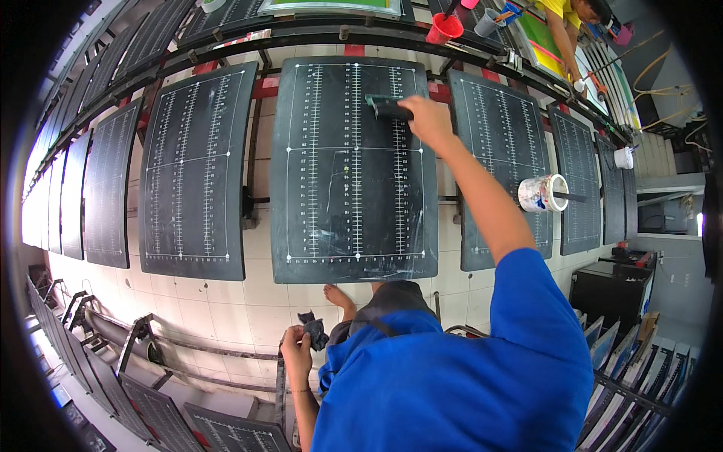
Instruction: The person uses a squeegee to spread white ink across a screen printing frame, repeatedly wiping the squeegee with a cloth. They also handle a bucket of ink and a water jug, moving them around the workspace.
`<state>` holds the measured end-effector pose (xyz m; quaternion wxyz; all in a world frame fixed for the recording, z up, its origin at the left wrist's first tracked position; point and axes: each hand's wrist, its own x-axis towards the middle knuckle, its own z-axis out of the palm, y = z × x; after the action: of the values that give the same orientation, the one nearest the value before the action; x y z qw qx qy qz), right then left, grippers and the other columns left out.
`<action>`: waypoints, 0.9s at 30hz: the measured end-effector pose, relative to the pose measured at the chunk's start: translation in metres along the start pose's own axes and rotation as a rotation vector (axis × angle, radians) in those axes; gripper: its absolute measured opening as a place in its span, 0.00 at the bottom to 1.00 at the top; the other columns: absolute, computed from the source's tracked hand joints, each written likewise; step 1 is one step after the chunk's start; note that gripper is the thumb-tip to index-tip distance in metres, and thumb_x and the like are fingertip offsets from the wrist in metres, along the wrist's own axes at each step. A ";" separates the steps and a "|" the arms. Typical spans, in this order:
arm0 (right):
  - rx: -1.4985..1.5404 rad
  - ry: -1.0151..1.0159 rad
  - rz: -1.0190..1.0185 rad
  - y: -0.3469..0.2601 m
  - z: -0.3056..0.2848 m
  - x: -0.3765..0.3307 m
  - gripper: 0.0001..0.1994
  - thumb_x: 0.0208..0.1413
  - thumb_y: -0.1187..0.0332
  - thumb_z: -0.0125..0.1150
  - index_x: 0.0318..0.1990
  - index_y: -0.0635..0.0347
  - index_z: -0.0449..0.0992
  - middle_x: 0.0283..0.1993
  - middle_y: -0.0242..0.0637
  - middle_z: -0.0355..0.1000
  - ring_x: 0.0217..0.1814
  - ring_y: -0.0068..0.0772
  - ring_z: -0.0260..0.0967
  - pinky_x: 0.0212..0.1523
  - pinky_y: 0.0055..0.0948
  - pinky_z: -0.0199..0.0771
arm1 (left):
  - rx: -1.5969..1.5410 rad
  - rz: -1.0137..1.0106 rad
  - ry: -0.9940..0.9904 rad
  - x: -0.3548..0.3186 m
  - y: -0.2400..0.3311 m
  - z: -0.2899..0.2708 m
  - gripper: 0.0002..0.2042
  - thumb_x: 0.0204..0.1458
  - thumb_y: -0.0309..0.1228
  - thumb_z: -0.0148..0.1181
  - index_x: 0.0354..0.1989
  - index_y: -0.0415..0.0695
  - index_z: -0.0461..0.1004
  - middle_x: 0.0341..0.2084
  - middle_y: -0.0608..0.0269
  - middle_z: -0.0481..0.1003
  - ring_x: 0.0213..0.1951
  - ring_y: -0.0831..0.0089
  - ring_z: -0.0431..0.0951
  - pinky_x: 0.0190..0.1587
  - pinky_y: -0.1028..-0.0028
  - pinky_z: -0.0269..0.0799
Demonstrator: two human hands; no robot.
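Note:
My right hand [429, 122] reaches far forward, closed around a dark flat hand tool [389, 110] with a greenish left end. The tool is over the upper part of a black printing board [324, 196] marked with white ruled lines; whether it touches the surface I cannot tell. Pale smears and scratches mark the board's lower half. Down by my left side, well off the board's near edge, my left hand [296, 345] pinches a crumpled dark rag [314, 329].
Similar ruled boards [194, 181] stand in a row on both sides. A paint-stained white tub [536, 193] rests on the right-hand board [493, 135]. Beyond the rail [301, 36] are a red cup [444, 29] and a person in yellow [561, 22]. Framed screens [610, 346] stand lower right.

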<state>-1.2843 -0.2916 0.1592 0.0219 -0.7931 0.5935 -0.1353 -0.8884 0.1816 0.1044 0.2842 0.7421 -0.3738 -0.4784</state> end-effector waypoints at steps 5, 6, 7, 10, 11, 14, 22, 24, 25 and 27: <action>0.044 0.021 -0.022 -0.047 -0.025 -0.114 0.20 0.45 0.77 0.63 0.49 0.52 0.79 0.50 0.30 0.76 0.52 0.39 0.74 0.48 0.38 0.76 | 0.001 0.068 -0.060 0.016 0.026 0.000 0.07 0.56 0.17 0.56 0.42 0.35 0.71 0.32 0.59 0.77 0.36 0.76 0.78 0.41 0.75 0.74; 0.059 0.004 0.015 -0.058 -0.030 -0.135 0.20 0.45 0.77 0.63 0.49 0.52 0.79 0.50 0.30 0.76 0.53 0.39 0.74 0.49 0.38 0.76 | -0.012 0.093 -0.072 0.021 0.021 -0.003 0.07 0.56 0.17 0.56 0.42 0.35 0.71 0.32 0.59 0.77 0.36 0.76 0.78 0.41 0.75 0.74; 0.076 -0.012 0.053 -0.069 -0.035 -0.157 0.20 0.45 0.77 0.63 0.49 0.53 0.79 0.50 0.30 0.76 0.53 0.39 0.74 0.49 0.38 0.76 | -0.015 0.092 -0.096 0.026 0.019 -0.006 0.07 0.56 0.17 0.57 0.42 0.36 0.71 0.32 0.60 0.77 0.36 0.76 0.77 0.40 0.76 0.73; 0.083 -0.040 0.145 -0.106 -0.050 -0.212 0.21 0.44 0.76 0.64 0.50 0.52 0.79 0.51 0.29 0.76 0.53 0.38 0.73 0.49 0.38 0.76 | -0.033 0.179 -0.107 0.039 0.010 -0.015 0.07 0.56 0.20 0.58 0.42 0.36 0.72 0.32 0.55 0.79 0.36 0.70 0.81 0.40 0.72 0.75; 0.080 -0.048 0.171 -0.117 -0.054 -0.227 0.21 0.44 0.76 0.65 0.50 0.52 0.79 0.51 0.29 0.75 0.53 0.37 0.73 0.49 0.38 0.76 | -0.043 0.143 -0.113 0.042 0.010 -0.016 0.07 0.56 0.19 0.58 0.42 0.36 0.72 0.32 0.57 0.79 0.36 0.72 0.80 0.41 0.73 0.74; 0.012 -0.109 0.316 -0.152 -0.053 -0.261 0.23 0.44 0.73 0.66 0.52 0.50 0.78 0.51 0.27 0.74 0.52 0.37 0.74 0.48 0.39 0.77 | -0.109 0.168 -0.199 0.062 -0.006 -0.013 0.07 0.56 0.19 0.57 0.43 0.36 0.72 0.33 0.59 0.78 0.37 0.73 0.79 0.42 0.74 0.74; -0.072 -0.113 0.501 -0.266 -0.024 -0.245 0.17 0.44 0.66 0.69 0.39 0.69 0.74 0.41 0.51 0.73 0.39 0.51 0.78 0.35 0.43 0.82 | -0.254 0.167 -0.334 0.074 -0.021 0.008 0.05 0.57 0.19 0.56 0.39 0.40 0.69 0.30 0.70 0.71 0.35 0.82 0.71 0.38 0.79 0.68; 0.006 -0.109 0.535 -0.290 -0.019 -0.225 0.17 0.43 0.67 0.68 0.38 0.70 0.75 0.41 0.53 0.73 0.38 0.53 0.79 0.34 0.44 0.82 | -0.282 0.154 -0.347 0.070 -0.022 0.007 0.05 0.57 0.18 0.55 0.38 0.40 0.68 0.30 0.70 0.70 0.35 0.82 0.71 0.38 0.78 0.69; 0.006 -0.084 0.532 -0.301 -0.010 -0.215 0.17 0.43 0.66 0.68 0.38 0.71 0.75 0.41 0.54 0.73 0.38 0.54 0.79 0.35 0.44 0.82 | -0.281 0.150 -0.350 0.069 -0.023 0.007 0.05 0.57 0.18 0.55 0.39 0.40 0.68 0.30 0.70 0.70 0.35 0.82 0.71 0.37 0.78 0.70; 0.054 -0.096 0.545 -0.326 -0.012 -0.194 0.15 0.45 0.67 0.66 0.36 0.72 0.76 0.41 0.56 0.74 0.38 0.57 0.79 0.38 0.46 0.82 | -0.289 0.156 -0.332 0.067 -0.028 0.004 0.05 0.57 0.18 0.55 0.39 0.40 0.68 0.30 0.69 0.70 0.34 0.82 0.71 0.37 0.78 0.70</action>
<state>-1.0322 -0.0100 0.1982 0.1070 -0.6089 0.7793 -0.1024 -0.8667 0.1416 0.0473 0.3583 0.5734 -0.3993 -0.6192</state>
